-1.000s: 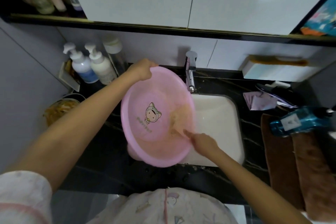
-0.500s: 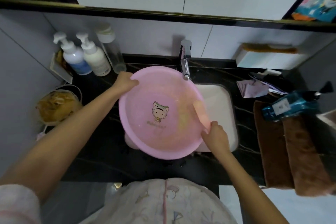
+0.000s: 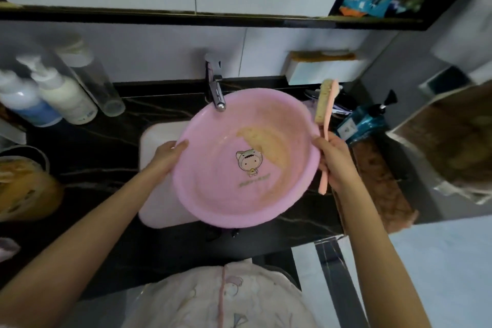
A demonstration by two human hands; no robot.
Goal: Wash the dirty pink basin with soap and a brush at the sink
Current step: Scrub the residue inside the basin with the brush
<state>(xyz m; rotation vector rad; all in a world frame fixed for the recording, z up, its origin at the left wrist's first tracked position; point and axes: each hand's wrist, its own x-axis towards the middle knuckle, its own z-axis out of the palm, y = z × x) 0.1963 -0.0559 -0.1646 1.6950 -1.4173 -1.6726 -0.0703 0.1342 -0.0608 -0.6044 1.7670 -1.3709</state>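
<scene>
The pink basin (image 3: 226,189) hangs over the white sink (image 3: 157,168), under the chrome faucet (image 3: 217,93). A cartoon figure and a yellowish-brown dirty patch (image 3: 269,146) show inside it. My left hand (image 3: 170,153) grips the basin's left rim. My right hand (image 3: 335,160) is at the right rim and holds a pink-handled brush (image 3: 326,114), bristles facing the basin, head pointing up and away.
Pump bottles (image 3: 53,98) and a clear bottle stand at the back left on the black counter (image 3: 93,141). A yellow-filled container (image 3: 24,186) sits at the left. At the right lie a blue bottle (image 3: 364,122) and brown towels (image 3: 380,189).
The basin has swung right and turned flatter under the faucet. My left hand slid from the far rim to the left rim. My right hand came out of the basin to the right rim, brush upright.
</scene>
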